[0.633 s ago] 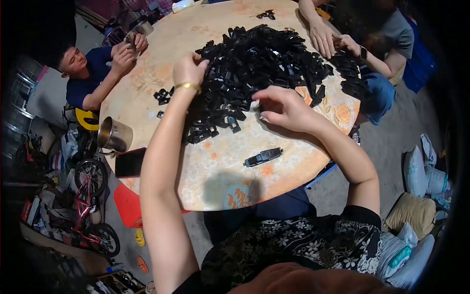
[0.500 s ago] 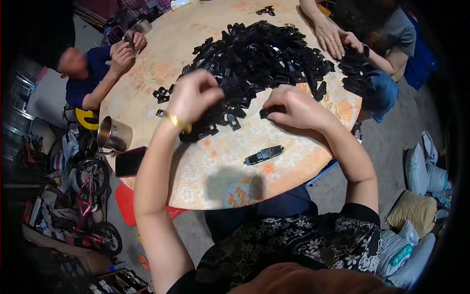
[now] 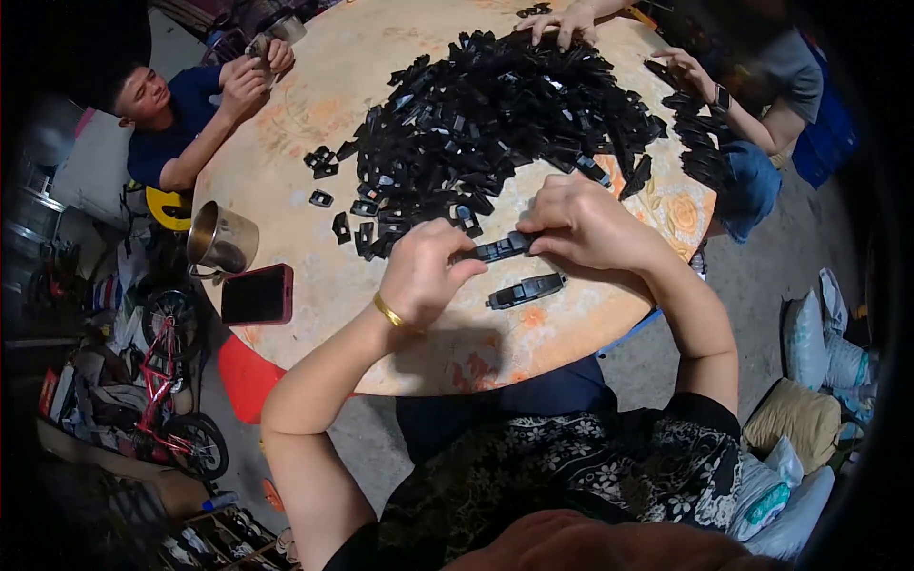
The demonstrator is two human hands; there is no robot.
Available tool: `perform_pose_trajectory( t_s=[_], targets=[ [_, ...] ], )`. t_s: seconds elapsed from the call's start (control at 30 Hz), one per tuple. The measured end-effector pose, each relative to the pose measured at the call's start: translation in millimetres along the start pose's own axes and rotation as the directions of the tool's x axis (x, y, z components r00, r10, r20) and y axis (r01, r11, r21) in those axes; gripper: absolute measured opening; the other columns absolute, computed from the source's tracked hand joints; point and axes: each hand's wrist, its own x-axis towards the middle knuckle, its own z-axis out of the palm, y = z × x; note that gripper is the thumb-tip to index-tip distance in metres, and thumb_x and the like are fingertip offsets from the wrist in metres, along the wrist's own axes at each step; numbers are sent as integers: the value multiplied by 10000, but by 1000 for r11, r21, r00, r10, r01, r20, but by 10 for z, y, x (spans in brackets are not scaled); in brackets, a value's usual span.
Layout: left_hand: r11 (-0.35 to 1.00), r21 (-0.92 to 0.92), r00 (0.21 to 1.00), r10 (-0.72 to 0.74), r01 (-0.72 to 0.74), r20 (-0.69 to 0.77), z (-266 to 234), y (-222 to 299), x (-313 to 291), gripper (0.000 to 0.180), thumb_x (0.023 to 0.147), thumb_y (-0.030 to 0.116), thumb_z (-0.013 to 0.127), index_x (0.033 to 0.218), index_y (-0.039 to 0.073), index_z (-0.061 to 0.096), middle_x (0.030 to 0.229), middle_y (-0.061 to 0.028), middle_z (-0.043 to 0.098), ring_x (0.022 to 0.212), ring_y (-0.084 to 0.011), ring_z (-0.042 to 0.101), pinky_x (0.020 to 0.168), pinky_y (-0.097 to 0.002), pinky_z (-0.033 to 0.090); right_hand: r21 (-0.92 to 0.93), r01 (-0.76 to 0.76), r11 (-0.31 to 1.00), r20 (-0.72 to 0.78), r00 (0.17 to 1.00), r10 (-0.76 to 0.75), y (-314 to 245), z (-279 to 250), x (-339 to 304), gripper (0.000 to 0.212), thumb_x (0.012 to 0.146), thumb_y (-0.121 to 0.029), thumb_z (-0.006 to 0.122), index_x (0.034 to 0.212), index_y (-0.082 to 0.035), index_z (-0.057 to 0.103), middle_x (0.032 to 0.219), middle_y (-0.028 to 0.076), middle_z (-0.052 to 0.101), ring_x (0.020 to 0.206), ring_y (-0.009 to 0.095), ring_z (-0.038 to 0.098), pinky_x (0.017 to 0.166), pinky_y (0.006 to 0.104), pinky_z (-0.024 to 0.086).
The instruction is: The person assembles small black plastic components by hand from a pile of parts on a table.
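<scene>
Between my two hands, just above the round table [image 3: 314, 357], is a narrow black plastic part [image 3: 501, 248]. My left hand [image 3: 426, 269] pinches its left end and my right hand [image 3: 583, 221] grips its right end. My fingers hide both ends, so I cannot tell whether it is one piece or two joined. A second long black plastic part [image 3: 526, 291] lies flat on the tablecloth, nearer to me. Beyond my hands spreads a big heap of black plastic parts [image 3: 495, 124], with several loose ones at its left edge.
A metal mug [image 3: 222, 238] and a phone [image 3: 257, 295] stand and lie at the table's left. At the far left a person [image 3: 181, 124] holds something small. On the right another person's hand [image 3: 687, 71] is by a row of black parts [image 3: 700, 143]; a further hand [image 3: 562, 24] touches the heap.
My left hand has come from the heap's left side down and right to meet my right hand at the black part. The co-worker's hand at the right has moved to the heap's far side.
</scene>
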Motion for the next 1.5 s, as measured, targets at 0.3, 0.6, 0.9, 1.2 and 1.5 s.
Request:
perform_pose_trajectory(
  t_s=[0.3, 0.6, 0.9, 1.2, 1.5],
  targets=[
    [977, -15, 977, 214, -214, -20, 69, 23, 72, 222, 676, 158, 795, 757, 5, 656, 706, -110, 582, 678, -277, 568, 617, -359, 460, 109, 51, 993, 33, 998, -55, 10, 131, 112, 224, 667, -107, 778, 856, -4, 713, 786, 123, 654, 805, 296, 616, 728, 373, 490],
    [947, 227, 971, -205, 228, -123, -600, -505, 1094, 321, 776, 372, 733, 833, 55, 724, 769, -166, 677, 727, -295, 670, 680, -375, 515, -126, 109, 986, -186, 974, -132, 113, 248, 215, 347, 831, -242, 674, 1128, -66, 642, 1006, 108, 606, 897, 286, 561, 797, 398, 455],
    [752, 554, 933, -298, 358, -199, -435, -1059, 1579, 225, 765, 267, 730, 872, 69, 730, 837, -136, 703, 783, -285, 680, 740, -369, 519, -236, 21, 972, -215, 974, -73, 222, 348, 230, 213, 777, -178, 713, 935, -65, 629, 975, 104, 549, 919, 279, 552, 782, 375, 476],
    [883, 360, 936, -200, 301, -291, -530, -1102, 1280, 190, 768, 202, 708, 909, 76, 724, 906, -139, 704, 848, -268, 678, 771, -359, 514, -170, -121, 978, -283, 957, 69, 173, 233, 137, 113, 785, -59, 692, 896, -36, 684, 854, 113, 610, 796, 298, 623, 700, 363, 507],
    [678, 706, 979, -134, 203, -153, -468, -1055, 1513, 313, 731, 298, 759, 968, 95, 731, 924, -170, 691, 877, -317, 660, 809, -394, 506, 34, -114, 993, -67, 991, 117, 234, 130, 117, 264, 806, -230, 702, 963, -17, 694, 914, 117, 639, 965, 305, 590, 826, 392, 476]
  ],
)
